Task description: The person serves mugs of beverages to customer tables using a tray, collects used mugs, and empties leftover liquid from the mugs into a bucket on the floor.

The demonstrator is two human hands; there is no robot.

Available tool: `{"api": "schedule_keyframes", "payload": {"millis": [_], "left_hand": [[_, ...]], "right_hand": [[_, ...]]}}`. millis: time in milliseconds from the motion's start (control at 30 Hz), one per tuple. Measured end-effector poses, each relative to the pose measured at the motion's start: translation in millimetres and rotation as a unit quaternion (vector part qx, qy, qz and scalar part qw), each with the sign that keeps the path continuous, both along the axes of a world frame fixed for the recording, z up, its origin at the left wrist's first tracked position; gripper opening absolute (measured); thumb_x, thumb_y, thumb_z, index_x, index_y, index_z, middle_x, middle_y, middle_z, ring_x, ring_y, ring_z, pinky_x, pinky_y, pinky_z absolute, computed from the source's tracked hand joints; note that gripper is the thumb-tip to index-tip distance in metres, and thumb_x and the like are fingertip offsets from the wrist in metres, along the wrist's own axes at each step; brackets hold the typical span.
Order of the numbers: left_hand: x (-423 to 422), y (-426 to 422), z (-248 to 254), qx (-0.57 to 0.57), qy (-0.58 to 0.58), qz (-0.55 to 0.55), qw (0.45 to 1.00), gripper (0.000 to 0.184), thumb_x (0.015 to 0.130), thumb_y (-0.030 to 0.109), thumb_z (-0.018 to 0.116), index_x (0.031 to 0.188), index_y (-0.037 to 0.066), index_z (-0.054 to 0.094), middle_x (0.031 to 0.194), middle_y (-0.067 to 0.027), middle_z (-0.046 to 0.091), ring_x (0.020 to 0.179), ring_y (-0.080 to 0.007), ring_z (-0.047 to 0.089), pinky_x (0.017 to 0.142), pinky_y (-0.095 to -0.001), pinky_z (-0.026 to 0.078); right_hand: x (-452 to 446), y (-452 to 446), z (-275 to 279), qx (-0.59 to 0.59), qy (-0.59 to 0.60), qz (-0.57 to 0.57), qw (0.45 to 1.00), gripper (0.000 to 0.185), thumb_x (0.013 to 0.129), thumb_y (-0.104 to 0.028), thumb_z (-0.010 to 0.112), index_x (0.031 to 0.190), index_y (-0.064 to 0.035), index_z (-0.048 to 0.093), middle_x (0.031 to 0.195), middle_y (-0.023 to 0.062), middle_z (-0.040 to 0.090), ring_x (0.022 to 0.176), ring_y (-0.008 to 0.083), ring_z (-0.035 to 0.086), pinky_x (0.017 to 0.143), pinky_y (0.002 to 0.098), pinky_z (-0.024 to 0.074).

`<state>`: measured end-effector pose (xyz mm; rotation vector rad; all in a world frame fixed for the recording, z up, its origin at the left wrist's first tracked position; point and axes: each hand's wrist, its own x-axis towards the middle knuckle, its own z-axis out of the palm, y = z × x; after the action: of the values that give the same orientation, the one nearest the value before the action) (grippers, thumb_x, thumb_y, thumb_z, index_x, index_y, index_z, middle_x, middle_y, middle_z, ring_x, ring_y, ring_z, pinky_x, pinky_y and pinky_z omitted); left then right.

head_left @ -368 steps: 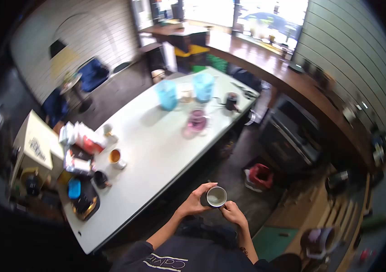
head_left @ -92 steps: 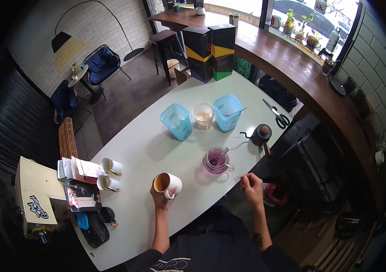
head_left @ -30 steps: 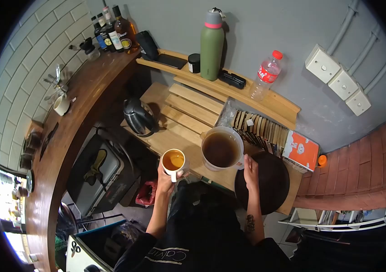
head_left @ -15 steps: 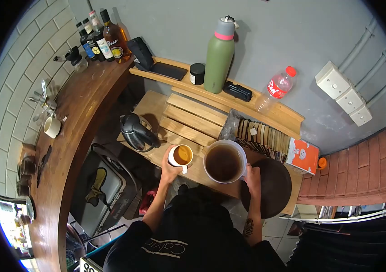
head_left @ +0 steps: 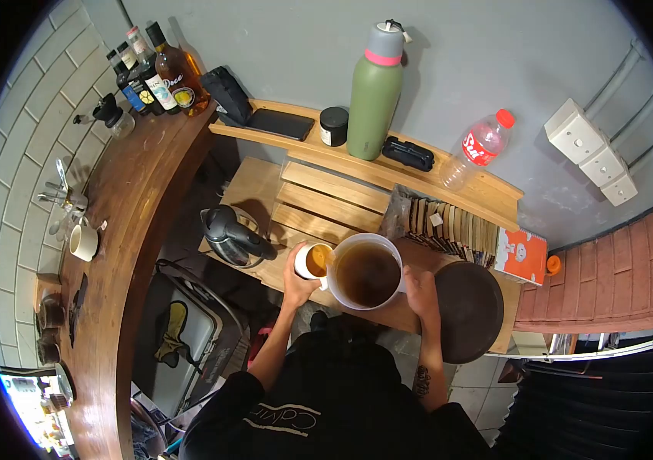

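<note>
My left hand is closed round a white cup that holds an orange-brown liquid. In my right hand is the handle of a large translucent plastic pitcher with dark brown liquid in it. The pitcher's left rim overlaps the cup's right side in view; whether they touch I cannot tell. Both vessels are over the front part of the slatted wooden bench. A black kettle stands left of my left hand, and a dark round disc lies right of my right hand.
Behind the bench, a wooden ledge bears a green bottle, a black jar and a red-capped plastic bottle. A row of worn books and an orange notebook sit at right. A curved wooden counter runs along the left.
The pitcher has moved left, up to the cup, with its rim now overlapping it. The cup has shifted slightly right. The camera view has also turned a little.
</note>
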<state>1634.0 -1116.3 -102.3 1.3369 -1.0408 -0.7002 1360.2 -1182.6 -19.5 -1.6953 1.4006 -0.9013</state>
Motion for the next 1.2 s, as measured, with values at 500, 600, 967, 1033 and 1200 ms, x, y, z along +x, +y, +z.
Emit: {"api": "schedule_keyframes", "payload": {"millis": [500, 600, 967, 1033, 1200], "left_hand": [[15, 5, 2, -0.002, 0.032, 0.026, 0.999, 0.094, 0.051, 0.005, 0.085, 0.134, 0.002, 0.04, 0.121, -0.0096, 0.053, 0.114, -0.0193, 0.052, 0.1, -0.0324, 0.04], [15, 5, -2, -0.003, 0.049, 0.023, 0.999, 0.095, 0.052, 0.009, 0.088, 0.134, 0.003, 0.04, 0.122, -0.01, 0.054, 0.114, -0.0194, 0.053, 0.1, -0.0326, 0.04], [19, 9, -10, 0.022, 0.106, 0.005, 0.994, 0.092, 0.055, 0.006, 0.087, 0.135, 0.005, 0.04, 0.124, -0.007, 0.053, 0.117, -0.0176, 0.051, 0.101, -0.0313, 0.04], [19, 10, -8, 0.023, 0.128, 0.004, 0.992, 0.093, 0.054, 0.005, 0.087, 0.135, 0.005, 0.041, 0.123, -0.0064, 0.053, 0.117, -0.0175, 0.051, 0.102, -0.0312, 0.04], [19, 11, -11, 0.022, 0.184, 0.005, 0.983, 0.093, 0.051, -0.001, 0.085, 0.134, 0.004, 0.042, 0.123, -0.0054, 0.053, 0.116, -0.0167, 0.051, 0.101, -0.0302, 0.039]], "right_hand": [[28, 5, 23, 0.007, 0.038, 0.015, 0.999, 0.049, 0.09, -0.026, 0.059, 0.055, 0.0068, 0.05, 0.045, 0.014, 0.042, 0.043, 0.0185, 0.043, 0.046, 0.0398, 0.0334], [29, 7, 26, 0.019, 0.037, 0.014, 0.999, 0.051, 0.09, -0.029, 0.061, 0.058, 0.0082, 0.05, 0.047, 0.0129, 0.044, 0.047, 0.0138, 0.042, 0.046, 0.0393, 0.0342], [39, 12, 22, 0.018, 0.077, 0.018, 0.997, 0.049, 0.09, -0.03, 0.058, 0.059, 0.0073, 0.057, 0.049, 0.0253, 0.046, 0.044, 0.036, 0.051, 0.051, 0.0448, 0.0387], [40, 13, 12, -0.042, 0.052, 0.03, 0.997, 0.044, 0.09, -0.023, 0.058, 0.061, 0.0089, 0.054, 0.048, 0.0216, 0.043, 0.041, 0.0231, 0.045, 0.047, 0.0415, 0.0353], [42, 13, 10, -0.039, 0.086, 0.033, 0.995, 0.047, 0.09, -0.028, 0.057, 0.06, 0.0087, 0.057, 0.051, 0.0259, 0.046, 0.047, 0.0347, 0.051, 0.05, 0.0449, 0.038]]}}
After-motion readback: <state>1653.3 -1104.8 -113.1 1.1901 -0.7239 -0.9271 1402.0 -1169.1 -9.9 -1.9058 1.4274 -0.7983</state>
